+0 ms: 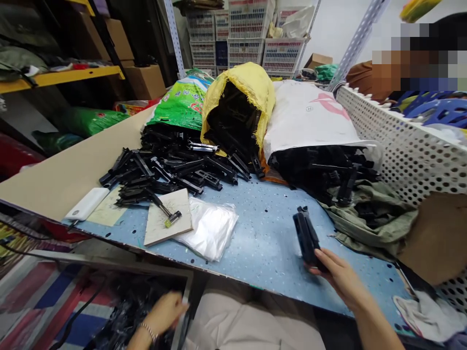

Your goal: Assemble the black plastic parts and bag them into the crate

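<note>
My right hand (333, 270) is closed round one end of a long black plastic part (305, 233), held over the right half of the blue tabletop (260, 228). Low on the left, my left hand (166, 311) hovers by the rim of a bin (188, 282); motion smears its fingers, so their grip is unclear. Beneath it lie dark pieces in clear plastic (126, 311). A loose heap of similar black parts (175, 170) covers the table's back left. In front of the heap are a stack of clear plastic bags (211, 228) and a small hammer-like tool (170, 214) on a pale board (156, 226).
Behind the heap lie a green sack (178, 102), a yellow sack (268, 92) and a white sack (310, 114), with black parts at their mouths. A perforated white panel (412, 136) borders the right. A white device (87, 204) sits left; a glove (430, 313) lies right.
</note>
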{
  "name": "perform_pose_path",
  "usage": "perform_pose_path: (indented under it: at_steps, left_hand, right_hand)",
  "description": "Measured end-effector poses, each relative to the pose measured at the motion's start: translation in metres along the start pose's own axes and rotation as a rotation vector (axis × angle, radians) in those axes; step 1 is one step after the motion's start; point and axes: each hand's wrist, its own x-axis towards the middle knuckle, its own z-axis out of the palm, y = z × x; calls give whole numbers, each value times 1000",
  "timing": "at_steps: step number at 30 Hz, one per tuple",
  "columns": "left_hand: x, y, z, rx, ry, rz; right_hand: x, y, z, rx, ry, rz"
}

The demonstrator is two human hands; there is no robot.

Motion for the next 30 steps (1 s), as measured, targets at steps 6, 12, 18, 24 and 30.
perform_pose_path:
  at_steps: [6, 12, 18, 24, 30]
  left_hand:
    - [77, 105, -2, 54, 454, 398]
    - [114, 102, -19, -93, 317, 330]
    - [121, 86, -36, -307, 226, 295]
    - [104, 97, -13, -307, 365, 354]
    - [114, 96, -18, -341, 306, 285]
  right_hand:
    - [-10, -11, 95, 332, -236, 57]
    - [-16, -9, 120, 362, -350, 66]
    - [-7, -20, 149, 492, -485, 149]
    - [-1, -34, 172, 545, -543, 148]
    - [-3, -24, 166, 557, -516, 156]
